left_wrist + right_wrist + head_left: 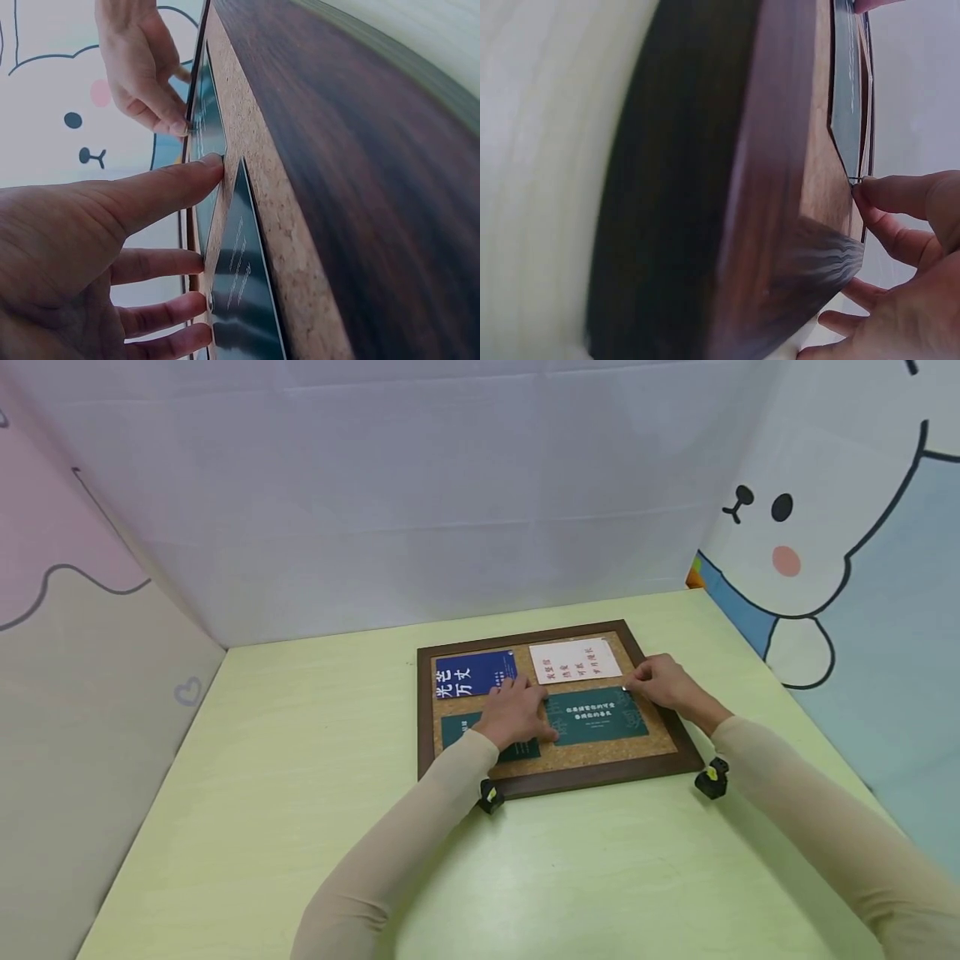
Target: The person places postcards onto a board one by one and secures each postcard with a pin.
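A cork board (592,755) in a dark brown wooden frame lies on the table with several cards on it. At the upper right corner of a green card (592,717), my right hand (670,687) pinches a small push pin between thumb and forefinger; its thin shaft (855,178) shows in the right wrist view. My left hand (514,714) presses that card's left edge with fairly straight fingers, the thumb (176,187) on its lower left corner. Beneath the left hand, a second green card (525,750) is partly covered.
A blue card (476,672) with white lettering is at the board's upper left, and a white card (573,661) with red lettering at its upper right. The pale yellow-green table (300,760) meets a white cloth backdrop (420,502) behind and a cartoon-printed wall (877,585) on the right.
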The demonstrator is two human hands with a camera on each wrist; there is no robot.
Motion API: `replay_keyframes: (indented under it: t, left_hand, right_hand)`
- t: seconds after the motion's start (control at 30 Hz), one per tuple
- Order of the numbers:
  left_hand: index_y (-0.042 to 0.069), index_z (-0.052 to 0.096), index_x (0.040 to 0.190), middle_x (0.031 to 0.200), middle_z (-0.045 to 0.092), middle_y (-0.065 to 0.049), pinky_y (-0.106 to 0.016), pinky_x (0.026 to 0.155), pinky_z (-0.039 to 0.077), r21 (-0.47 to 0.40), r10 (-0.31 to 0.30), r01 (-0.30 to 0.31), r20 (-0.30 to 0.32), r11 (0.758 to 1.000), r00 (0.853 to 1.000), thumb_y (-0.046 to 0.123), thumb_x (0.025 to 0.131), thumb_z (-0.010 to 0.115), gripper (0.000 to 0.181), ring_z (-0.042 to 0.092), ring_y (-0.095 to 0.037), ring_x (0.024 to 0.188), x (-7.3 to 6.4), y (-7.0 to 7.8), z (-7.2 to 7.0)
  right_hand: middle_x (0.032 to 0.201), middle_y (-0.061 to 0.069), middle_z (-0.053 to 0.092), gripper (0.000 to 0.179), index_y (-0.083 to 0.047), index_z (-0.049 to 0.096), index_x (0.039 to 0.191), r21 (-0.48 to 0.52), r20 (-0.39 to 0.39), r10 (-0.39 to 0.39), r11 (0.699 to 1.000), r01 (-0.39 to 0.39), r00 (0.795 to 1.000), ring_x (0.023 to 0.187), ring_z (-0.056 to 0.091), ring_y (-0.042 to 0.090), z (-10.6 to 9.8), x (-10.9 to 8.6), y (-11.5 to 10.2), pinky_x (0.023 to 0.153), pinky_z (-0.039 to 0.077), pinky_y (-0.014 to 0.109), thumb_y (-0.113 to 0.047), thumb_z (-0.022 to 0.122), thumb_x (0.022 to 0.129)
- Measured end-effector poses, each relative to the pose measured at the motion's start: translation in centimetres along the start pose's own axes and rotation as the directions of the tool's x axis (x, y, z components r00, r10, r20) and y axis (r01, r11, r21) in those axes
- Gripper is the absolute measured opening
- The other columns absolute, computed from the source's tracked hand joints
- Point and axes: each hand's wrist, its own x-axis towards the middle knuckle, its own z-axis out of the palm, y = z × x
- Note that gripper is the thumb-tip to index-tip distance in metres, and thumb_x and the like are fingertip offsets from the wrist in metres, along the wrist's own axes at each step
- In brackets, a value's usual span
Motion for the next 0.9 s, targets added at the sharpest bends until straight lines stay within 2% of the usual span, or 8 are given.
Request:
replay_keyframes:
  t: [0.1,0.17,0.3,0.43,0.63,0.9]
  left_hand:
    - [0.023,0.055,0.137,0.128,0.049,-0.004,-0.045,0.102,0.037,-0.009,0.003,-0.003,0.006,1.0,1.0,0.056,0.078,0.076,0.071,0.046,-0.024,0.117,0.1,0.1,0.1]
    - [0.023,0.055,0.137,0.129,0.049,-0.004,-0.046,0.106,0.036,-0.01,0.007,-0.007,0.01,1.0,1.0,0.056,0.078,0.075,0.07,0.046,-0.024,0.119,0.1,0.1,0.2]
    - [0.024,0.056,0.137,0.131,0.048,-0.004,-0.049,0.11,0.034,-0.004,0.008,-0.008,0.013,1.0,1.0,0.056,0.079,0.075,0.069,0.046,-0.025,0.122,0.2,0.2,0.2]
    - [0.024,0.055,0.137,0.131,0.049,-0.004,-0.047,0.108,0.035,-0.004,-0.001,0.001,0.013,1.0,1.0,0.056,0.078,0.075,0.07,0.046,-0.025,0.121,0.3,0.1,0.1]
    - [0.023,0.056,0.137,0.129,0.049,-0.003,-0.048,0.108,0.034,-0.006,-0.008,0.009,0.015,1.0,1.0,0.056,0.078,0.075,0.07,0.046,-0.025,0.118,0.3,0.2,0.2]
    - [0.024,0.056,0.137,0.13,0.048,-0.003,-0.049,0.11,0.033,-0.016,-0.001,0.001,0.011,1.0,1.0,0.056,0.078,0.075,0.07,0.046,-0.025,0.122,0.2,0.2,0.2]
  right_hand:
    - [0.104,0.018,0.055,0.024,0.006,0.065,0.105,-0.001,-0.001,0.019,1.0,-0.019,1.0,0.094,0.047,0.03,-0.1,-0.2,0.3,0.076,0.041,0.038,-0.015,0.055,0.099]
    - [0.115,0.023,0.055,0.028,0.005,0.06,0.111,-0.027,-0.01,0.013,1.0,-0.013,1.0,0.104,0.049,0.036,-0.2,-0.2,0.5,0.084,0.044,0.046,-0.019,0.057,0.098]
    - [0.139,0.033,0.041,0.053,0.003,0.05,0.133,-0.19,-0.05,-0.015,0.982,0.005,0.999,0.127,0.039,0.052,-0.8,-0.3,0.7,0.098,0.037,0.065,-0.032,0.062,0.095]
    - [0.15,0.034,0.026,0.073,0.002,0.042,0.143,-0.322,-0.055,0.001,0.947,-0.019,0.998,0.134,0.024,0.058,-1.6,-0.2,0.5,0.1,0.026,0.075,-0.044,0.064,0.09]
    - [0.152,0.033,0.021,0.074,0.004,0.046,0.14,-0.328,-0.03,0.017,0.944,-0.026,0.999,0.137,0.013,0.059,-2.1,0.1,0.1,0.101,0.012,0.079,-0.045,0.066,0.089]
    - [0.151,0.033,0.023,0.074,0.004,0.049,0.139,-0.327,-0.044,0.03,0.944,-0.042,0.999,0.137,0.014,0.058,-2.0,-0.1,-0.1,0.101,0.009,0.08,-0.045,0.07,0.087]
